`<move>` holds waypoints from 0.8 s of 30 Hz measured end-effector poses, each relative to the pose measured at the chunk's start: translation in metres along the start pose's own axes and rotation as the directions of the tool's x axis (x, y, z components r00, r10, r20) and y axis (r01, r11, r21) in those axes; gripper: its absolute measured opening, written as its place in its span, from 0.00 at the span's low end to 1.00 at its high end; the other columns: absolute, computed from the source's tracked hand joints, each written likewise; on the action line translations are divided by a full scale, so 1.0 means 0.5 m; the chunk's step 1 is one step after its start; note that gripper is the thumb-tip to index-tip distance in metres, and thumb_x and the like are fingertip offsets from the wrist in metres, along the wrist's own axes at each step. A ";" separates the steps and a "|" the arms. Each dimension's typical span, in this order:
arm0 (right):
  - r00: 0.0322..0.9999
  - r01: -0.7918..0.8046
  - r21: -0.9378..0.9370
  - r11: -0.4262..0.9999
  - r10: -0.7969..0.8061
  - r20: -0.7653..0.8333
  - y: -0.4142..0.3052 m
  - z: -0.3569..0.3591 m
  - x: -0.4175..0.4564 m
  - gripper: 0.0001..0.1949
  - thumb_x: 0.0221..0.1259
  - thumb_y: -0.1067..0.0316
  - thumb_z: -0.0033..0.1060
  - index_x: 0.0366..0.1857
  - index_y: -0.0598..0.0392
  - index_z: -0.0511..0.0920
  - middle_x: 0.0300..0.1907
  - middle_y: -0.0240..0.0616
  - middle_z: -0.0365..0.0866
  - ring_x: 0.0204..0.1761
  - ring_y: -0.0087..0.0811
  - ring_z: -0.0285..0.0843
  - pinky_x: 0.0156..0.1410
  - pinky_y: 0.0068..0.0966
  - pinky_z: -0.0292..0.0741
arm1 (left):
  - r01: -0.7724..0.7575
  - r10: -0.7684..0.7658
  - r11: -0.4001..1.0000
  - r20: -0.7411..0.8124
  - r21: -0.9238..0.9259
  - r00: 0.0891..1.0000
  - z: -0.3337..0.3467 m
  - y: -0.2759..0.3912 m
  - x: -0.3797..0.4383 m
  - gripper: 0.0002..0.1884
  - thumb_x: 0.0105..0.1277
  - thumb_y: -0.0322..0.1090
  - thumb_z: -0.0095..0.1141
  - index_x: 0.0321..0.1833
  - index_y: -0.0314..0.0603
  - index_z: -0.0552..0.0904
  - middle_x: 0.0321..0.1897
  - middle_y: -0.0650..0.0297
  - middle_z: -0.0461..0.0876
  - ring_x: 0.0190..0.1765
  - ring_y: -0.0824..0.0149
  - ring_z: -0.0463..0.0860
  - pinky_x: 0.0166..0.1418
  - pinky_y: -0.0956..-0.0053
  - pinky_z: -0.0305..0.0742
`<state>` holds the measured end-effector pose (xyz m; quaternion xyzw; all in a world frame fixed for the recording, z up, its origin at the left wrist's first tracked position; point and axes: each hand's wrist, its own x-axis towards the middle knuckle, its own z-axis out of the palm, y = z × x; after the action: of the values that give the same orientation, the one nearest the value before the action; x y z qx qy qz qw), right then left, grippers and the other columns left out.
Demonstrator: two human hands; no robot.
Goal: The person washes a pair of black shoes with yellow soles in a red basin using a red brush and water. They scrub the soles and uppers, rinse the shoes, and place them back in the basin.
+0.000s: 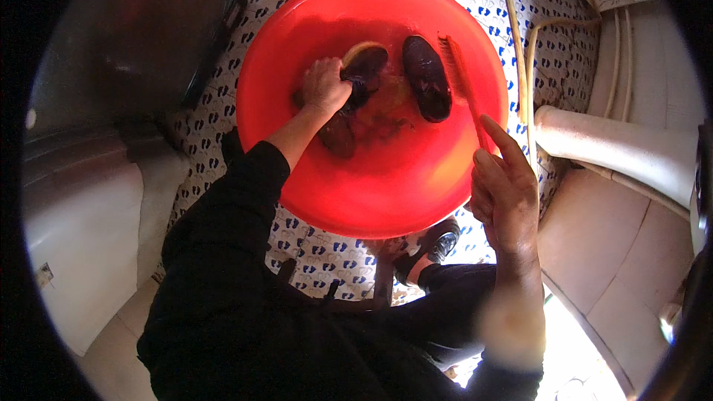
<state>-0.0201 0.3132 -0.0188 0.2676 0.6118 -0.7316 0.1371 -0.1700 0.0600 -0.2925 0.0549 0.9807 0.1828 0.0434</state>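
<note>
In front of me, a large red plastic basin [384,200] holds several dark, wet shoes or slippers in shallow water. My left hand [326,84] is closed on a dark shoe [366,64] with a pale edge at its far end. Beneath the left wrist lies another dark shoe [338,135], partly hidden by my hand and forearm. A dark shoe [426,78] rests by itself right of the middle. My right hand [507,195] grips the handle of a red long-handled brush [459,69], index finger stretched along it. The brush's bristled head hangs over the basin's right side.
A pale hose [526,61] runs along the floor at the right, near a white pipe [613,147]. White appliance-like panels [89,245] stand at the left. Beneath the basin is a floor with blue footprint patterns [323,245]. My shod foot [443,242] is close to its near rim.
</note>
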 end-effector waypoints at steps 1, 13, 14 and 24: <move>1.000 0.007 0.000 1.000 -0.007 0.014 -0.002 0.000 -0.002 0.25 0.68 0.73 0.55 0.69 0.61 0.65 0.24 0.26 0.70 0.17 0.12 0.58 0.19 0.13 0.56 | -0.031 0.030 0.999 0.051 0.010 0.998 -0.010 0.022 -0.007 0.18 0.54 0.40 0.62 0.46 0.43 0.79 0.45 0.50 0.79 0.59 0.48 0.75 0.61 0.55 0.69; 0.994 -0.073 -0.044 0.996 0.069 -0.083 0.038 -0.003 0.023 0.25 0.67 0.73 0.57 0.68 0.59 0.66 0.26 0.26 0.74 0.19 0.11 0.61 0.21 0.12 0.58 | 0.402 -0.417 0.909 0.241 0.110 0.876 0.201 0.062 -0.003 0.64 0.53 0.63 0.65 0.80 0.45 0.35 0.76 0.43 0.49 0.76 0.43 0.55 0.76 0.52 0.54; 0.991 -0.096 -0.044 0.994 0.091 -0.095 0.045 -0.005 0.032 0.26 0.67 0.73 0.58 0.68 0.59 0.66 0.26 0.26 0.75 0.19 0.11 0.62 0.22 0.12 0.58 | 0.403 -0.400 0.914 0.280 0.047 0.873 0.214 0.068 0.013 0.65 0.52 0.63 0.66 0.79 0.44 0.34 0.76 0.42 0.48 0.76 0.42 0.55 0.76 0.51 0.54; 0.997 -0.080 -0.276 0.958 0.082 -0.005 0.061 -0.002 0.016 0.31 0.62 0.72 0.64 0.70 0.56 0.65 0.26 0.25 0.73 0.23 0.14 0.65 0.28 0.15 0.64 | 0.368 -0.348 0.930 0.380 0.020 0.857 0.197 0.057 -0.006 0.59 0.55 0.53 0.63 0.79 0.44 0.35 0.75 0.40 0.50 0.74 0.36 0.55 0.76 0.48 0.55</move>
<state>-0.0105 0.3086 -0.0485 0.2682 0.6960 -0.6338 0.2048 -0.1538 0.1211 -0.3733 -0.0952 0.9416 0.1834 0.2659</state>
